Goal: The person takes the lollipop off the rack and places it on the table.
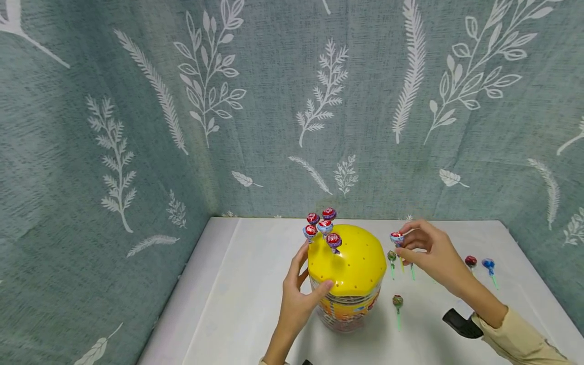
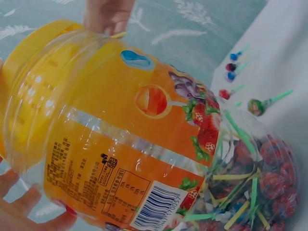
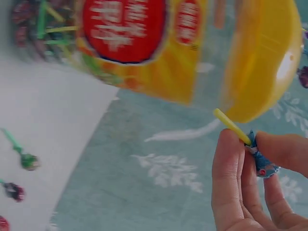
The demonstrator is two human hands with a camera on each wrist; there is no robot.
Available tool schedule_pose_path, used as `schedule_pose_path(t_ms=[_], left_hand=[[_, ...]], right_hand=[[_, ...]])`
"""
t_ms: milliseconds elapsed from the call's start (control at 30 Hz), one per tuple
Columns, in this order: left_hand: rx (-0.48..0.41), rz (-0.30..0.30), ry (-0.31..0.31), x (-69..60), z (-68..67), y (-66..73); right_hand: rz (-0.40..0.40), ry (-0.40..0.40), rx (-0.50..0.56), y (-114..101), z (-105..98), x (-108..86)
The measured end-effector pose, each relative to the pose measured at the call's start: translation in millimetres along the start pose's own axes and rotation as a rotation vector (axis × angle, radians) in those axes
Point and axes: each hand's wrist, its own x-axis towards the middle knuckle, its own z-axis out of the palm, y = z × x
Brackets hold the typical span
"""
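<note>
A clear jar with an orange label and a yellow lid stands upright on the white table, lollipops inside its base. Several wrapped lollipops stick up from the lid's left part. My left hand holds the jar around the lid, thumb on the front edge and fingers at the left side. To the right of the jar, my right hand pinches a blue-and-red lollipop between thumb and fingers. Its yellow stick points toward the lid in the right wrist view.
Several loose lollipops lie on the white table right of the jar: a green one in front, others under my right hand, and a dark red and a blue one farther right. Patterned curtains stand behind and at the sides.
</note>
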Motion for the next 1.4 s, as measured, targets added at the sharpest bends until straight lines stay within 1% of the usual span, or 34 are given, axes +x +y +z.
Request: schedule_pose_path(t_ms=[167,367,567,667,867,967,1133,1267,1400], left_hand=[[0.005,-0.001,0.002,-0.7,-0.1,-0.6],[0.012,0.007,0.005,0.0,-0.5,-1.4],[0.009,0.011,-0.004,0.9,-1.0,-1.7],[0.009,0.009,-0.004,0.8,-1.0,-1.4],[0.011,0.004,0.005,0.3,-0.6,-1.9],[0.014,-0.001,0.007,0.2,-0.4,-1.6],[0.012,-0.002,0.007,-0.2,-0.3,-0.2],[0.012,-0.003,0.007,-1.3,-0.3,-1.6],[0.014,-0.004,0.008,-2.0,-0.2,-2.9]], right_hand=[[0.123,0.002,0.013,19,0,-14.8],[0.223,0.014,0.045,47,4,-29.5],[0.321,0.022,0.061,76,14,-39.9],[0.380,0.029,0.039,89,20,-44.0],[0.501,0.055,-0.043,116,31,-54.9],[0.525,0.060,-0.094,131,36,-60.9],[0.520,0.071,-0.195,150,44,-69.1],[0.514,0.068,-0.242,151,46,-72.0],[0.485,0.061,-0.277,141,41,-68.5]])
